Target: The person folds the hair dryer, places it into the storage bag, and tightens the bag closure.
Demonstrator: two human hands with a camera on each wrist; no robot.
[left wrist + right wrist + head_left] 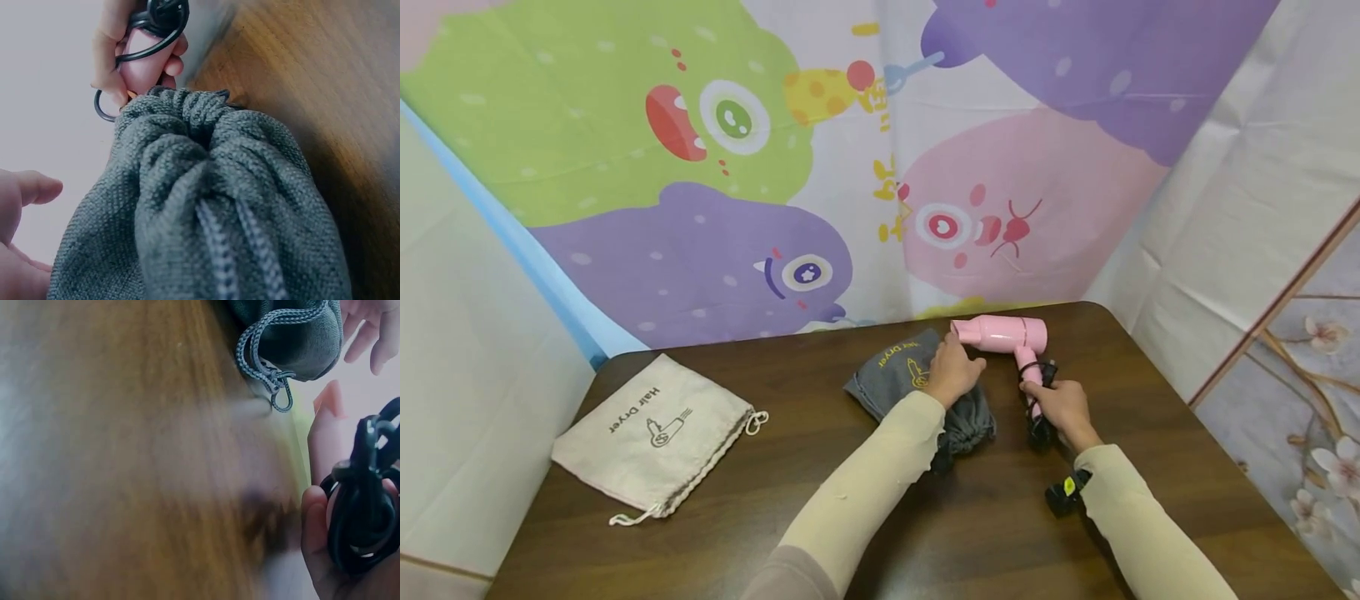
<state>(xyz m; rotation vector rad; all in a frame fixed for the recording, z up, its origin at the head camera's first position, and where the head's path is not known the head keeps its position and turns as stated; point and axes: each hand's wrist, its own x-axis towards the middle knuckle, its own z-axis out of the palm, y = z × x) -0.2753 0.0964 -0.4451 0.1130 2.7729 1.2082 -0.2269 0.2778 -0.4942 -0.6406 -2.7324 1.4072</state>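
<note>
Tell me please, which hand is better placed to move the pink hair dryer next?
Probably the right hand: it grips the pink hair dryer by its handle. The left hand is near the nozzle, seemingly gripping nothing.

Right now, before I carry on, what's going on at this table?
A person's right hand grips a glossy pink hair dryer by its handle, black cord bunched there. The left hand, apparently holding nothing, is over a grey fabric drawstring bag, close to the nozzle. A cream cloth drawstring bag lies flat on the brown wooden table, further left.
</note>
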